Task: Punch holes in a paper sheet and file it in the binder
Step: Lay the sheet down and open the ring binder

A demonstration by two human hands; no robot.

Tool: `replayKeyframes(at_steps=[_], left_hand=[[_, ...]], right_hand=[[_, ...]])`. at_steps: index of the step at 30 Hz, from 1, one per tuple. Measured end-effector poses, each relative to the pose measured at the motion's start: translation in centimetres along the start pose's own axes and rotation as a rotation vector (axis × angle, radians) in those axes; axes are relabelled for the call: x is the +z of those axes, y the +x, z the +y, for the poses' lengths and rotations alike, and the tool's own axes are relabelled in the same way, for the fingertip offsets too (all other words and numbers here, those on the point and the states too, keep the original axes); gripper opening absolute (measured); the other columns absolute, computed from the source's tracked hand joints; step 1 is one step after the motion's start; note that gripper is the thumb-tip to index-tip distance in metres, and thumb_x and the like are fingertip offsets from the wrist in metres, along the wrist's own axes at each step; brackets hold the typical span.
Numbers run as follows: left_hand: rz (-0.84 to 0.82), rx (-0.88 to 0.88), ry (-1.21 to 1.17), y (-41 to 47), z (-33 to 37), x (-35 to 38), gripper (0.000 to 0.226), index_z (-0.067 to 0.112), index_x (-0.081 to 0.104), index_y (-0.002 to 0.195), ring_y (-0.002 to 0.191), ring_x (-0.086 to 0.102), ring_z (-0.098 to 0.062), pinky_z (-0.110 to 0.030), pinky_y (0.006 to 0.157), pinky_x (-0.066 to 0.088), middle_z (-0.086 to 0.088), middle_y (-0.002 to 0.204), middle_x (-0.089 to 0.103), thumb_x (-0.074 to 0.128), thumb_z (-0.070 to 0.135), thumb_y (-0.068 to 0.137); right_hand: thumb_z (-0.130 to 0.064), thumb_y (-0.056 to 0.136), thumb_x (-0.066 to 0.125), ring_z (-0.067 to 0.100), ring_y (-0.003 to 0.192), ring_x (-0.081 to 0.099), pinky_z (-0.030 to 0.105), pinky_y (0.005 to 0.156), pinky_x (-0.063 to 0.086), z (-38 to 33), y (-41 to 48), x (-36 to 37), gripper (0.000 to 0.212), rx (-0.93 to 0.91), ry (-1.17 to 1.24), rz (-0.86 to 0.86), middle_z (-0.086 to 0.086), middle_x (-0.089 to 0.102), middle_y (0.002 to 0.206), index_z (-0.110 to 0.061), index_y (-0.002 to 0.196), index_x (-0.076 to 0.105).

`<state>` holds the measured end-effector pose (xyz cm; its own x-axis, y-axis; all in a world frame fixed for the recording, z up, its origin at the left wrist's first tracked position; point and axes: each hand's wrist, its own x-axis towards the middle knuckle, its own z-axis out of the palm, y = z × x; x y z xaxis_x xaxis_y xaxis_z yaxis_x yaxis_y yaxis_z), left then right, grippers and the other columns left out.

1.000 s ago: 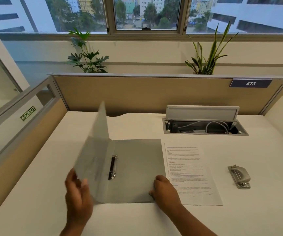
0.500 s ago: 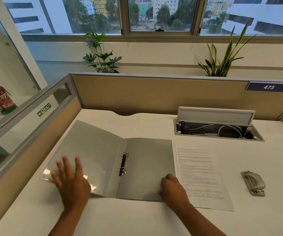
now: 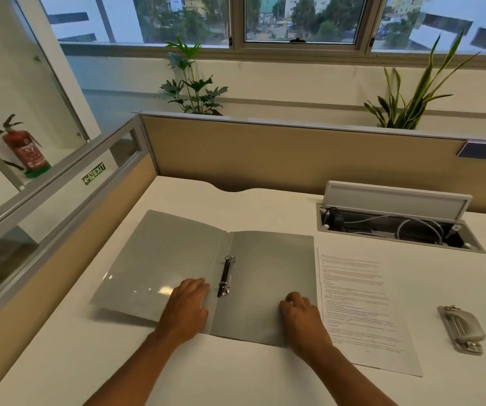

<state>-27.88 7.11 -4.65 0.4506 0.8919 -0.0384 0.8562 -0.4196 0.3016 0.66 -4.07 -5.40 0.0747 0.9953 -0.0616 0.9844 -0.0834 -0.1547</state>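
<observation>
A grey binder (image 3: 265, 265) lies fully open and flat on the white desk, its two-ring clip (image 3: 226, 276) running down the spine. My left hand (image 3: 187, 309) rests flat on the left cover just beside the rings, fingers together and holding nothing. My right hand (image 3: 301, 317) presses on the right cover near its lower right corner, fingers slightly curled. A printed paper sheet (image 3: 358, 306) lies flat just right of the binder. A grey hole punch (image 3: 461, 329) sits further right, apart from both hands.
An open cable tray (image 3: 396, 227) with its lid up is set into the desk behind the paper. A beige partition (image 3: 265, 153) closes the desk's far and left sides. Plants stand behind it.
The binder's front cover has swung from nearly upright to flat on the desk. My left hand slid right from the cover's outer part to beside the rings. The right hand stayed put.
</observation>
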Motion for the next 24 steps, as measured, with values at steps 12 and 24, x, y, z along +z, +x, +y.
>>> replayKeyframes(at_steps=[12,24], left_hand=[[0.131,-0.137,-0.438,2.8,1.5,0.4,0.019,0.021,0.072,0.113,0.093,0.066,-0.016,-0.039,0.087,0.058,0.004,0.105,0.072,0.072,0.017,0.095],[0.174,-0.022,-0.195,4.0,0.5,0.5,0.02,0.039,0.078,0.115,0.098,0.069,-0.01,-0.021,0.07,0.045,0.017,0.115,0.071,0.065,0.044,0.1]], right_hand=[[-0.025,0.086,0.065,0.021,0.101,0.056,0.029,0.089,0.049,-5.8,5.4,-1.1,0.031,-0.113,0.384,-0.129,0.003,0.053,0.115,-0.017,0.116,0.063],[-0.033,0.103,0.046,0.027,0.082,0.064,0.035,0.064,0.045,-9.7,9.8,-0.5,0.021,-0.117,0.277,0.023,0.001,0.062,0.097,-0.022,0.104,0.065]])
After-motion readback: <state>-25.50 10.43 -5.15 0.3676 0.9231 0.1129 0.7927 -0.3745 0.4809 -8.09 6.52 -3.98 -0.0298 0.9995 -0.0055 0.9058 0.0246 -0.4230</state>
